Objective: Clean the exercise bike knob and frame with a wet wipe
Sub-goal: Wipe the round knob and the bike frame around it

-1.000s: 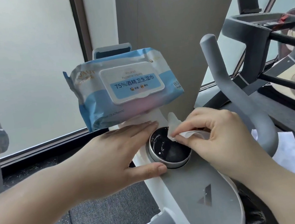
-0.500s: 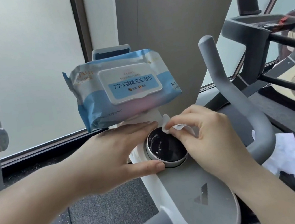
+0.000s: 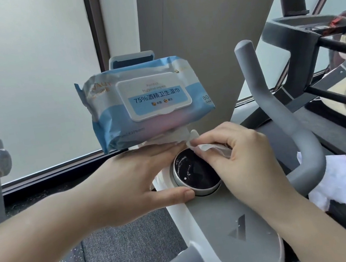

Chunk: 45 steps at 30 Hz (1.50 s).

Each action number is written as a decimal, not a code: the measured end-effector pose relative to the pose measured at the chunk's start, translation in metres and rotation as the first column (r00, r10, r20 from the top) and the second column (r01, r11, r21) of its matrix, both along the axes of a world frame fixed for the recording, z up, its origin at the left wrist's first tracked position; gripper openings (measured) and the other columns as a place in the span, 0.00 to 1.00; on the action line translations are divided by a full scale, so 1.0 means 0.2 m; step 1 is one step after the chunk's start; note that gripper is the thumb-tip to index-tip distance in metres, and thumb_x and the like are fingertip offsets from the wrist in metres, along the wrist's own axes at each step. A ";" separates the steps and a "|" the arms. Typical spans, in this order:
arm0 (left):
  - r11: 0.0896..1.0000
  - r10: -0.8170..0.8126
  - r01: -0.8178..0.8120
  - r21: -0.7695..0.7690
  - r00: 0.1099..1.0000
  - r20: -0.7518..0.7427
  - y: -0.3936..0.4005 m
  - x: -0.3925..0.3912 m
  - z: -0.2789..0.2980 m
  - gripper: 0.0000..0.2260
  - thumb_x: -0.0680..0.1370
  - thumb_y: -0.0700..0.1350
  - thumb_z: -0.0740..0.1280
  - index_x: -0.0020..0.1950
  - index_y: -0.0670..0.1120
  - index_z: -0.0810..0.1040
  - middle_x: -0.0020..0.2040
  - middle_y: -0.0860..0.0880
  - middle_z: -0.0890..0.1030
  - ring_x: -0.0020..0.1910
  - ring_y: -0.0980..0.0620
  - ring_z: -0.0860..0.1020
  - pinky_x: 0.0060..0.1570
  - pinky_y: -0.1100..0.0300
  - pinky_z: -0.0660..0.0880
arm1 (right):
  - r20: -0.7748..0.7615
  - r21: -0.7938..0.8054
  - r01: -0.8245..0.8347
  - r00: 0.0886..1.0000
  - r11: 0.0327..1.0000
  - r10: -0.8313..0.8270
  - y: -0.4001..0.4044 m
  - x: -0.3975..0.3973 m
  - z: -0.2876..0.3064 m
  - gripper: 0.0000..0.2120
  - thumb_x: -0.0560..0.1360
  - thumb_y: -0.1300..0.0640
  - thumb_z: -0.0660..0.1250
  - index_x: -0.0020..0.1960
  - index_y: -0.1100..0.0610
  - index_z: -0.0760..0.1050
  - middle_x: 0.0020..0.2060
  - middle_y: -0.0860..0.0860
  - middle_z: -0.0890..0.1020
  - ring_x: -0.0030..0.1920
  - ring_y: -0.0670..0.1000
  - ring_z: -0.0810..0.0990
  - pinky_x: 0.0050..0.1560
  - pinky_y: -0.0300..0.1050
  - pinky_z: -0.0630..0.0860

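The right hand (image 3: 245,160) pinches a folded wet wipe (image 3: 205,147) against the far rim of the black-topped knob (image 3: 194,175) on the bike's grey frame (image 3: 224,217). The left hand (image 3: 134,180) lies with straight fingers, thumb touching the knob's near edge. A pack of wipes (image 3: 143,99) sits just above.

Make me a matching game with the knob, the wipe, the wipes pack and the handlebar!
Things:
1. knob
2. wipe
3. wipes pack
4. handlebar

Descriptions:
A. pinched in the right hand
B. grey and curved
C. blue and white, lid shut
D. round with a black top

Pairs: 1-D, 2-A, 3-C, 4-B
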<state>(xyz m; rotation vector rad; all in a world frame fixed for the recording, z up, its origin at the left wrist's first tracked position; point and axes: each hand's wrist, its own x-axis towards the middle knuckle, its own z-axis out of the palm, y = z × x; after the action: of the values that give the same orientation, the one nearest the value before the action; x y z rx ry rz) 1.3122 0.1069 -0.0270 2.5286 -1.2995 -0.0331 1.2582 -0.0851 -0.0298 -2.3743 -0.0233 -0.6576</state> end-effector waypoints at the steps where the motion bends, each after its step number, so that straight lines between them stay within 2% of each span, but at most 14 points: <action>1: 1.000 -0.007 0.007 -0.012 1.000 -0.001 0.00 0.00 0.00 0.35 0.71 0.74 0.52 0.74 0.67 0.45 0.64 0.78 0.42 0.61 0.83 0.37 0.60 0.82 0.36 | -0.016 -0.002 -0.016 1.000 1.000 0.016 0.00 0.00 -0.01 0.05 0.71 0.57 0.72 0.45 0.49 0.84 0.40 0.45 0.81 0.45 0.47 0.80 0.45 0.46 0.77; 6: 1.000 -0.001 0.001 -0.018 1.000 0.002 0.00 0.01 -0.01 0.35 0.70 0.75 0.51 0.74 0.66 0.44 0.66 0.77 0.43 0.65 0.80 0.39 0.63 0.79 0.38 | -0.037 -0.035 -0.067 0.997 0.997 0.066 -0.01 0.01 0.01 0.08 0.69 0.56 0.70 0.44 0.46 0.84 0.38 0.43 0.80 0.44 0.46 0.79 0.43 0.44 0.77; 11: 1.000 0.028 -0.028 -0.012 1.000 0.014 0.00 0.01 -0.02 0.37 0.70 0.75 0.50 0.76 0.63 0.47 0.74 0.69 0.49 0.72 0.70 0.45 0.67 0.76 0.40 | -0.043 -0.082 -0.054 0.998 0.995 0.050 -0.01 -0.01 0.02 0.10 0.68 0.55 0.66 0.43 0.45 0.84 0.37 0.43 0.79 0.42 0.46 0.78 0.39 0.46 0.76; 16: 0.999 0.040 -0.040 -0.004 0.999 0.000 0.00 0.01 -0.02 0.38 0.69 0.75 0.50 0.76 0.62 0.48 0.74 0.68 0.50 0.72 0.71 0.45 0.67 0.76 0.40 | -0.084 -0.140 -0.054 0.996 0.989 0.043 -0.01 -0.01 0.04 0.09 0.69 0.55 0.66 0.44 0.43 0.83 0.37 0.43 0.79 0.42 0.46 0.78 0.38 0.47 0.76; 20: 0.999 0.039 -0.039 0.003 0.999 0.004 0.00 0.02 -0.03 0.38 0.69 0.75 0.50 0.76 0.62 0.48 0.75 0.67 0.51 0.73 0.69 0.47 0.70 0.70 0.44 | -0.060 -0.341 -0.023 0.998 0.940 0.003 -0.01 -0.02 0.07 0.10 0.70 0.57 0.66 0.43 0.44 0.83 0.37 0.46 0.78 0.39 0.47 0.75 0.30 0.43 0.71; 22: 0.999 0.047 -0.047 0.015 0.999 -0.006 0.00 0.01 -0.03 0.38 0.69 0.76 0.49 0.76 0.63 0.47 0.75 0.67 0.50 0.73 0.69 0.47 0.70 0.71 0.44 | -0.021 -0.466 0.028 0.999 0.884 -0.043 0.00 -0.05 0.08 0.11 0.68 0.58 0.65 0.42 0.45 0.83 0.35 0.46 0.77 0.37 0.49 0.76 0.27 0.39 0.67; 25: 0.998 0.053 -0.053 0.019 0.998 -0.016 0.01 0.01 -0.02 0.38 0.68 0.77 0.48 0.75 0.64 0.46 0.74 0.68 0.51 0.72 0.70 0.47 0.67 0.75 0.44 | 0.009 -0.533 0.062 0.998 0.844 -0.068 -0.01 -0.08 0.08 0.08 0.68 0.59 0.66 0.40 0.48 0.82 0.33 0.47 0.76 0.35 0.50 0.75 0.26 0.38 0.65; 30: 0.998 0.055 -0.055 0.014 0.998 -0.030 0.01 0.01 -0.02 0.39 0.68 0.77 0.48 0.75 0.64 0.46 0.73 0.71 0.51 0.71 0.72 0.47 0.63 0.80 0.40 | 0.002 -0.493 0.064 0.997 0.868 -0.072 -0.02 -0.15 0.07 0.07 0.68 0.58 0.65 0.37 0.49 0.80 0.33 0.47 0.75 0.35 0.50 0.74 0.25 0.42 0.69; 32: 0.998 0.054 -0.053 0.023 0.998 -0.032 0.01 0.01 -0.02 0.39 0.68 0.77 0.48 0.75 0.64 0.46 0.72 0.71 0.51 0.70 0.72 0.47 0.62 0.81 0.39 | -0.028 -0.453 0.042 0.998 0.890 -0.061 -0.04 -0.17 0.06 0.07 0.69 0.57 0.65 0.37 0.47 0.80 0.33 0.47 0.75 0.35 0.48 0.74 0.28 0.38 0.68; 36: 0.999 0.046 -0.045 0.028 0.999 -0.023 0.01 0.01 -0.02 0.39 0.67 0.77 0.48 0.75 0.65 0.46 0.71 0.71 0.48 0.68 0.75 0.45 0.60 0.82 0.36 | -0.081 -0.115 -0.044 0.996 0.992 0.035 -0.08 -0.13 0.07 0.10 0.71 0.59 0.71 0.36 0.45 0.81 0.34 0.43 0.79 0.39 0.41 0.77 0.35 0.28 0.67; 38: 0.999 0.045 -0.045 0.028 0.999 -0.023 0.01 0.01 -0.02 0.39 0.67 0.77 0.48 0.75 0.64 0.46 0.72 0.71 0.49 0.69 0.74 0.45 0.60 0.81 0.36 | 0.002 -0.068 -0.014 1.000 0.998 0.014 -0.07 -0.09 0.08 0.12 0.71 0.62 0.73 0.37 0.45 0.80 0.35 0.41 0.79 0.40 0.37 0.77 0.38 0.25 0.68; 40: 0.999 0.039 -0.039 0.015 0.999 -0.027 0.01 0.02 -0.02 0.38 0.68 0.77 0.49 0.75 0.65 0.47 0.73 0.70 0.50 0.70 0.73 0.45 0.62 0.81 0.38 | 0.059 -0.084 -0.004 0.998 0.996 0.009 -0.04 -0.04 0.06 0.08 0.71 0.62 0.72 0.40 0.49 0.82 0.36 0.43 0.80 0.40 0.40 0.78 0.40 0.29 0.72; 43: 1.000 0.005 -0.005 -0.009 1.000 -0.027 0.00 0.01 -0.01 0.36 0.70 0.75 0.52 0.74 0.66 0.45 0.72 0.73 0.47 0.69 0.76 0.42 0.63 0.79 0.38 | 0.035 -0.093 -0.038 0.999 0.995 0.041 0.00 0.00 0.02 0.08 0.70 0.59 0.67 0.44 0.50 0.84 0.38 0.45 0.79 0.41 0.47 0.79 0.40 0.48 0.77; 45: 1.000 -0.008 0.008 -0.026 1.000 -0.021 0.00 0.01 -0.01 0.35 0.72 0.73 0.54 0.74 0.66 0.45 0.72 0.72 0.47 0.70 0.74 0.43 0.65 0.78 0.39 | 0.016 -0.118 -0.049 0.999 0.992 0.051 0.00 0.01 0.02 0.10 0.71 0.57 0.65 0.45 0.48 0.84 0.37 0.46 0.78 0.41 0.49 0.79 0.39 0.50 0.77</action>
<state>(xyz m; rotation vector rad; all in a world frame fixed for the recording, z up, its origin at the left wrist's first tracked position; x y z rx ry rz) 1.3142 0.1068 -0.0287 2.4944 -1.2939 -0.0442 1.2596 -0.0851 -0.0266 -2.4717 -0.1331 -0.6714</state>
